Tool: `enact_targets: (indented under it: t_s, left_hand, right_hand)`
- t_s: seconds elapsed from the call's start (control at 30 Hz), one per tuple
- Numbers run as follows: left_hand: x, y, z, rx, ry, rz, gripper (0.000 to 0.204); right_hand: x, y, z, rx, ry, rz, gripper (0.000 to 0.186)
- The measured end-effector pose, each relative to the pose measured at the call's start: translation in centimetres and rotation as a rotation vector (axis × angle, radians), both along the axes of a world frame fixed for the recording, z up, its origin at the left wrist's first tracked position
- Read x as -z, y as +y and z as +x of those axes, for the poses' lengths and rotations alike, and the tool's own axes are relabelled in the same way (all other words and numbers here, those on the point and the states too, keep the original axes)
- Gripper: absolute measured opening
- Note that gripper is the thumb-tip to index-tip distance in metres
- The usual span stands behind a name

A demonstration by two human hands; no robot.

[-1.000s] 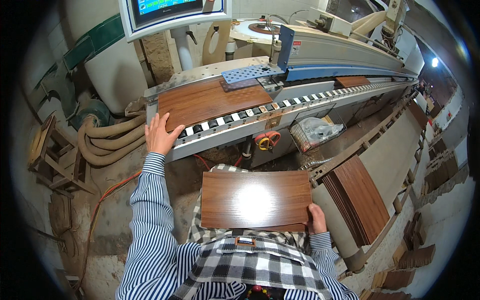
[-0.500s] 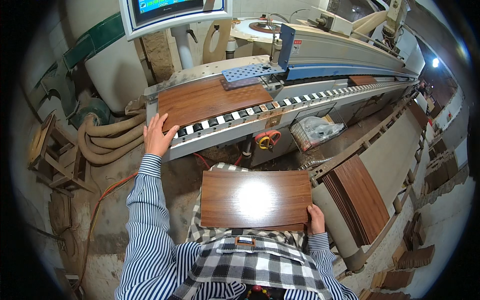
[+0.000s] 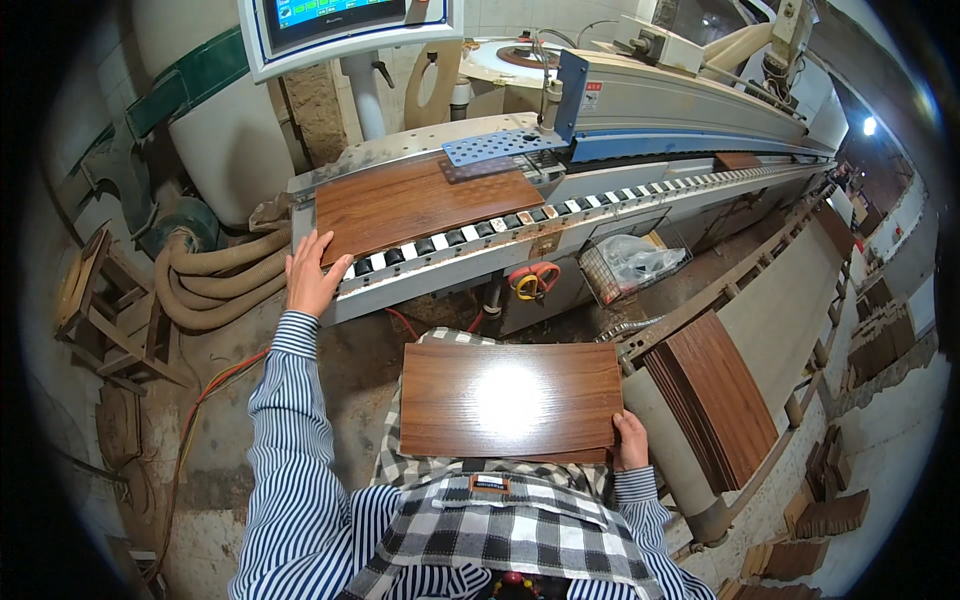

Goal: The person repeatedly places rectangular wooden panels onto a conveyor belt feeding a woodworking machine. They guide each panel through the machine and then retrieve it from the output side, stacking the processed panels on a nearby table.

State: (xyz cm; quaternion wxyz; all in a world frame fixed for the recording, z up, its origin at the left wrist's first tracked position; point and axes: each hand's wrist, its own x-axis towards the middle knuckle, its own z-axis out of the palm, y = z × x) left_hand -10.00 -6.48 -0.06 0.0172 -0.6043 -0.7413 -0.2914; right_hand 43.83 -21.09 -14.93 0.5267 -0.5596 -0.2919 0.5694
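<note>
A brown wood-grain panel (image 3: 420, 204) lies flat at the near end of the edge-banding machine, its far right part under a blue perforated plate (image 3: 505, 146). My left hand (image 3: 312, 277) rests at the panel's near left corner with fingers spread, the thumb reaching toward the black-and-white track pads (image 3: 425, 246). Across my lap lies another wood-grain board (image 3: 450, 400), glossy with a bright reflection. At least one more board edge shows beneath it. My right hand (image 3: 631, 440) grips the right edge of this lap board, thumb on top; its other fingers are mostly hidden.
A stack of boards (image 3: 722, 395) sits on a roller conveyor (image 3: 775, 325) to the right. Scissors (image 3: 534, 281) and a wire basket (image 3: 610, 278) with plastic hang on the machine's front. A control screen (image 3: 340, 20), ribbed hoses (image 3: 215, 275) and a wooden stool (image 3: 105, 310) stand left.
A small panel far along the machine's track has shifted slightly to the right, away from me. Both my hands and the two near boards stay almost where they were.
</note>
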Motion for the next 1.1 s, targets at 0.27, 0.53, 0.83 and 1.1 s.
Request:
enact_targets:
  t_s: [0.27, 0.53, 0.83, 1.1]
  left_hand:
    - [-0.6, 0.0, 0.0, -0.003, 0.019, -0.046, 0.062]
    - [-2.0, 0.8, 1.9, -0.016, 0.084, -0.123, 0.063]
    - [-2.5, 4.5, 7.4, 0.001, 0.155, -0.162, 0.069]
    - [-1.0, 7.8, 10.9, 0.233, 0.006, -0.102, 0.06]
  right_hand:
    - [-1.0, -0.1, -0.4, -0.011, -0.012, -0.022, 0.031]
    - [-0.2, -0.1, 0.0, -0.003, 0.0, -0.028, 0.028]
    - [0.1, -0.2, 0.0, 0.002, 0.014, 0.007, 0.029]
    - [-3.9, -1.2, -0.5, -0.15, 0.14, 0.08, 0.048]
